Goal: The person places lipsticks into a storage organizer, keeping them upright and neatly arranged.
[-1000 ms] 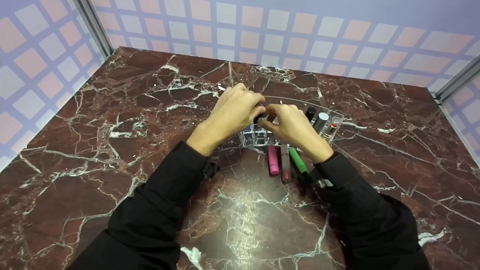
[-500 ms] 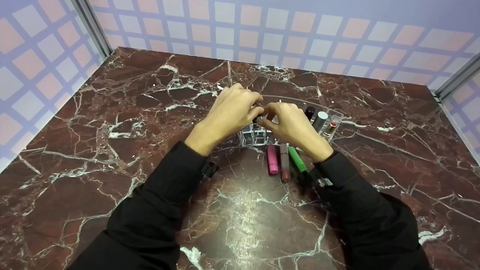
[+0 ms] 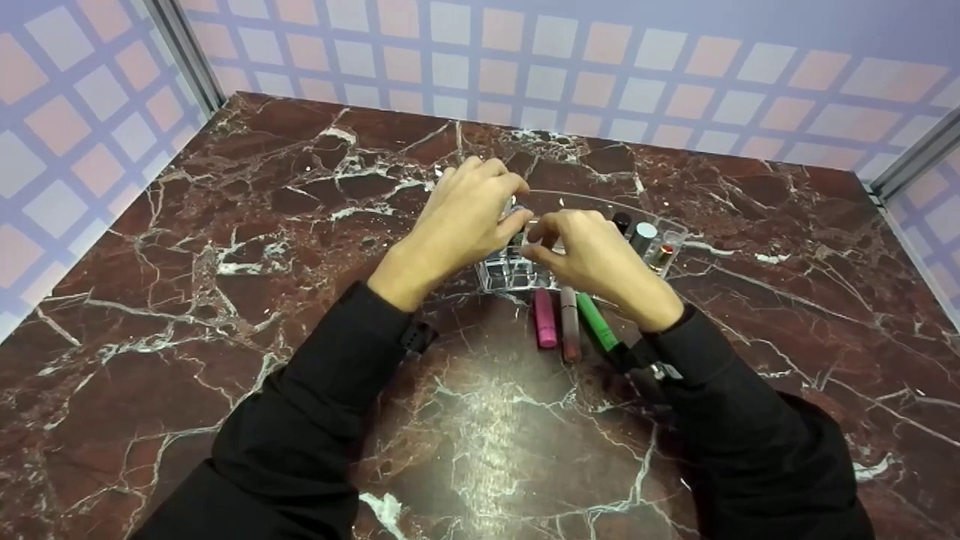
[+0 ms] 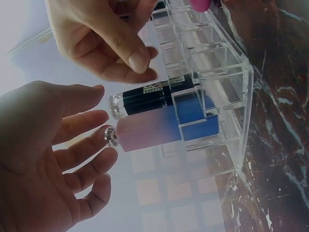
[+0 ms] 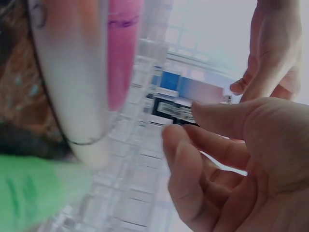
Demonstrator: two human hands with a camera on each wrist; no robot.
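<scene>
Relative to the earlier frame, a wider gap is noted between the left hand (image 3: 469, 210) and the right hand (image 3: 592, 244). The left is spread, nothing gripped, beside a pink-to-blue cylindrical tube (image 4: 149, 128) and a black, clear-topped tube (image 4: 145, 100), both seated in a clear plastic compartmented rack (image 3: 517, 282). In front are laid a magenta tube (image 3: 545, 320), a slim grey-brown tube (image 3: 570, 325) and a green tube (image 3: 597, 321); the right is held loosely bent over the rack, nothing seen in it.
</scene>
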